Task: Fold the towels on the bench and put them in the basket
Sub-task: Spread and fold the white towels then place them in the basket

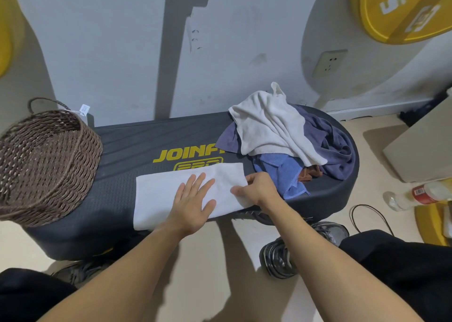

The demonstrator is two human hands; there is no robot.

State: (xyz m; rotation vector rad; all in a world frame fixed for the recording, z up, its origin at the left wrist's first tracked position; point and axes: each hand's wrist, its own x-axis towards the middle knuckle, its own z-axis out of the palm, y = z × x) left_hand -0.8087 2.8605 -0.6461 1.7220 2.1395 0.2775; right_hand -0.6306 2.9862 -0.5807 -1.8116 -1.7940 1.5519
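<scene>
A white towel [159, 194] lies flat as a long strip on the black bench [137, 140], near its front edge. My left hand [193, 201] presses on the towel's middle with straight, spread fingers. My right hand [256, 187] pinches the towel's right end between thumb and fingers. A brown woven basket [46, 162] stands on the bench's left end and nothing shows inside it. A heap of unfolded towels sits on the right end: a cream one [269, 126] on top, a dark blue one [337, 148] beneath, a light blue one [283, 172] in front, a brown scrap [309, 173].
Yellow weight plates [401, 6] hang on the wall behind. A plastic bottle [415, 194] lies on the floor at right, beside a cardboard box [425, 145] and a black cable [367, 214]. My shoes [278, 258] and dark trouser legs are below the bench.
</scene>
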